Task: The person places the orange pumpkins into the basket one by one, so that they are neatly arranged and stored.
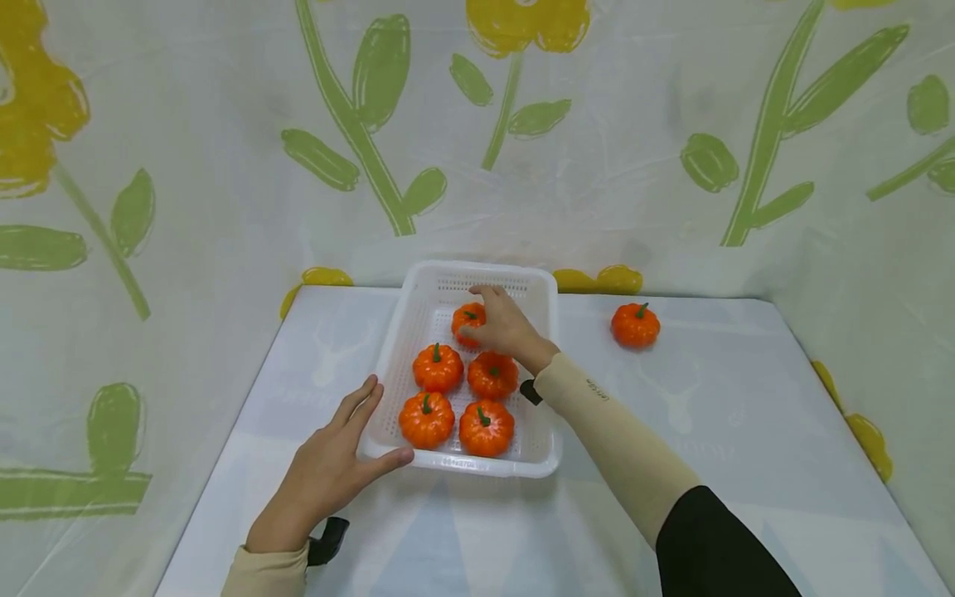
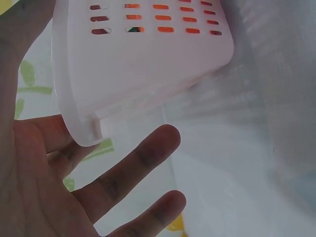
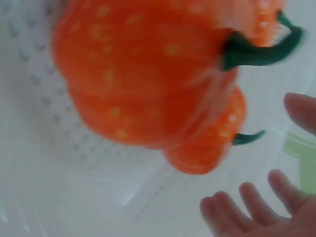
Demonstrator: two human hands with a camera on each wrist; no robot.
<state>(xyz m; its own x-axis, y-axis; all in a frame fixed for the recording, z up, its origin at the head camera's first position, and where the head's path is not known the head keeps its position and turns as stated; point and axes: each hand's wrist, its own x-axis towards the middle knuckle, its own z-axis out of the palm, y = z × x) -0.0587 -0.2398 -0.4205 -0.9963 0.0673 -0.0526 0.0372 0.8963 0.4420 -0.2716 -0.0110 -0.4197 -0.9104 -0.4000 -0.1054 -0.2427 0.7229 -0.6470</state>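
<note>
Several small orange pumpkins with green stems, among them a front one [image 1: 487, 428], sit in a white perforated plastic basket [image 1: 539, 444]. Over the basket's far half, my right hand [image 1: 506, 323] has its thumb and fingers spread around the farthest pumpkin [image 1: 464, 317], partly covering it. The right wrist view shows that hand's fingers parted, with a gap to the pumpkins. My left hand [image 1: 332, 452] is at the basket's near left corner, thumb at the front rim and straight fingers along the left side. In the left wrist view, two fingertips [image 2: 165, 138] extend below the basket's rim.
Another orange pumpkin [image 1: 636, 325] stands alone on the pale patterned table [image 1: 709, 431], right of the basket. A light curtain [image 1: 597, 191] printed with yellow flowers and green leaves hangs behind the table and along its sides.
</note>
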